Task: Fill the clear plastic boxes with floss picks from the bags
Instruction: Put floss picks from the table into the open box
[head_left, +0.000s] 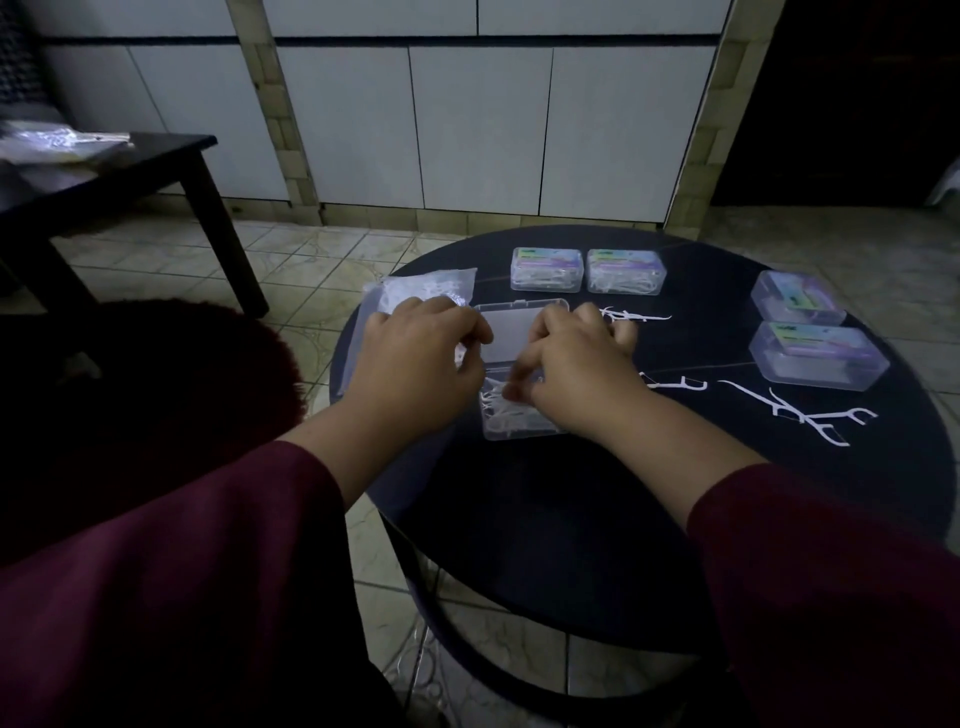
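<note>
An open clear plastic box (506, 423) lies in the middle of the round dark table (597, 519), its lid (511, 332) laid back and several white floss picks inside. My left hand (421, 364) hovers at the box's left edge, fingers curled and pinching something small and white. My right hand (576, 364) is over the box, its curled fingertips at the picks. A clear bag of floss picks (431, 291) lies behind my left hand. Loose picks (795, 413) lie on the table to the right.
Two closed, filled boxes (545, 269) stand at the table's far edge, and two more (815, 356) at the right. More loose picks (636, 316) lie behind my right hand. A dark low table (104, 171) with another bag stands at the left. Tiled floor surrounds the table.
</note>
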